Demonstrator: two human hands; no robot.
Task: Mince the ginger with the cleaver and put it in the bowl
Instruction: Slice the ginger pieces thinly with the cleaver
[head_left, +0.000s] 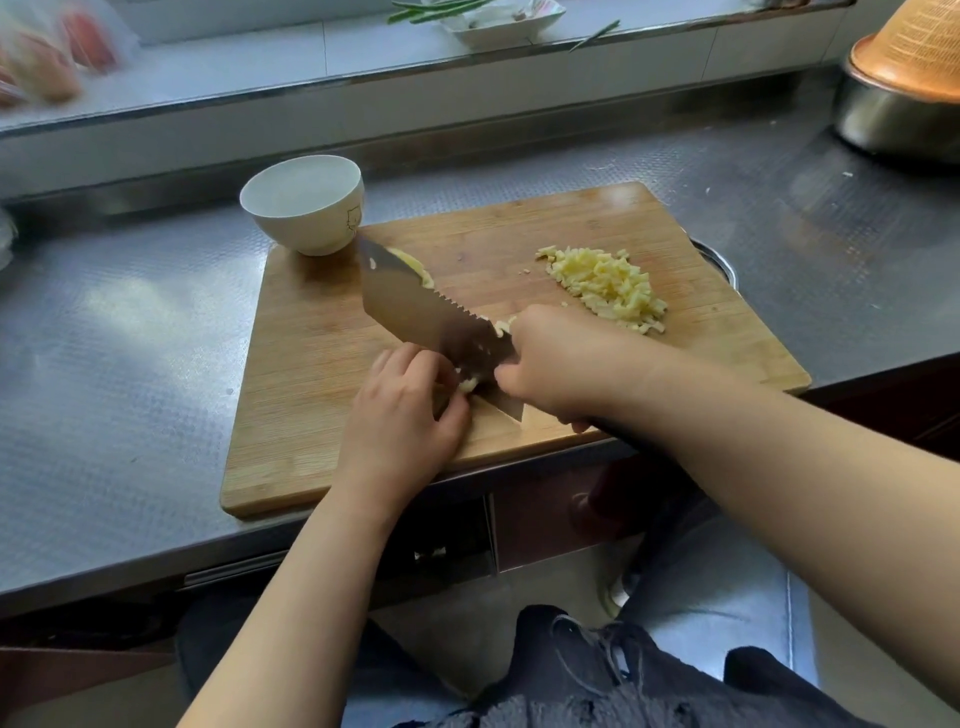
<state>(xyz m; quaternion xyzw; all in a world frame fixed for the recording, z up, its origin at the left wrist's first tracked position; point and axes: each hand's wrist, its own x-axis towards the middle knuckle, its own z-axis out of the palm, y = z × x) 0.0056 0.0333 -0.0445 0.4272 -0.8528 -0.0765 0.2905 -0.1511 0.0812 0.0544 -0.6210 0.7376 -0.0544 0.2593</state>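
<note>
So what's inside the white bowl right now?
The bowl at the board's far-left corner shows only bare white interior; its near inner wall is hidden by the rim. The minced ginger lies on the board.

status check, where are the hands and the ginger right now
Right hand grips cleaver; left hand pinches ginger. Minced pile on board. Bowl empty.

- Wooden board (322, 395) flat on steel counter (119, 374), near corner past the counter's front edge.
- Steel pot (893, 122) at far right of counter, orange colander (919, 49) sitting in it.
- White dish (506, 21) on tiled sill (260, 62) behind, green stalks (436, 9) across it; one loose green stalk (595, 35) just right of dish.
- Blurred red-and-orange bag (47, 57) at far left of sill.
- Round metal rim (719, 262) showing under board's right edge.
</note>
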